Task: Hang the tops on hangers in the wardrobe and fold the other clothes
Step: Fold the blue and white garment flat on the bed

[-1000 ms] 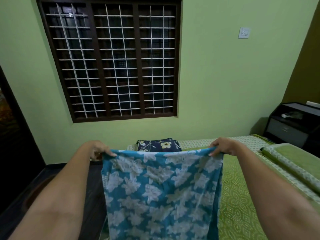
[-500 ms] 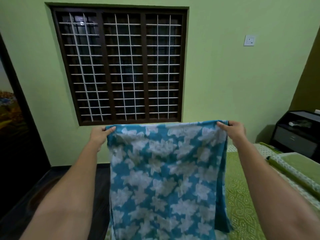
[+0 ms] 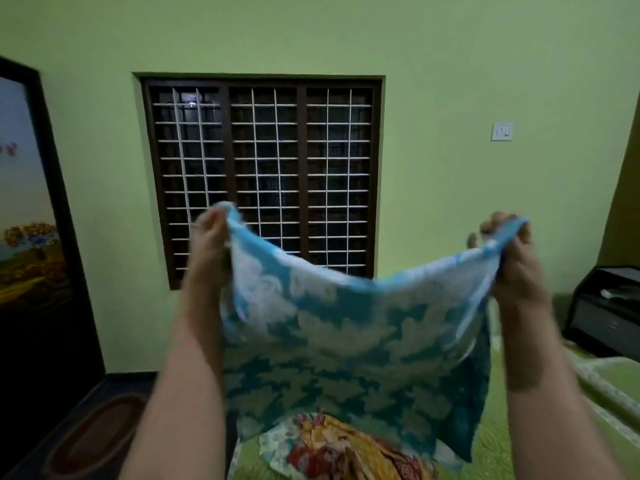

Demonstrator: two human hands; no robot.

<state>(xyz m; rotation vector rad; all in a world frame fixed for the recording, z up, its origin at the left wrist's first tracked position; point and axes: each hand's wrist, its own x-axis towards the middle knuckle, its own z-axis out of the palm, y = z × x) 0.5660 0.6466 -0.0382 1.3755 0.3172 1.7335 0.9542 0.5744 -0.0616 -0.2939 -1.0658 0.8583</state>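
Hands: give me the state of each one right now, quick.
Left hand: grips the top left corner of the blue floral cloth.
Right hand: grips the cloth's top right corner.

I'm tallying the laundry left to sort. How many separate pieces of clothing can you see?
2. The blue white-flowered cloth hangs in the air between the left hand and right hand; a red-and-yellow printed garment lies on the green bed below. More may be hidden behind the cloth.

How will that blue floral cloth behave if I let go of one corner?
Probably floppy: the blue floral cloth sags between the left hand and the right hand, which pinch its top corners. Likely light, since fingertip pinches carry it. A released corner would probably drop onto the multicoloured garment below.
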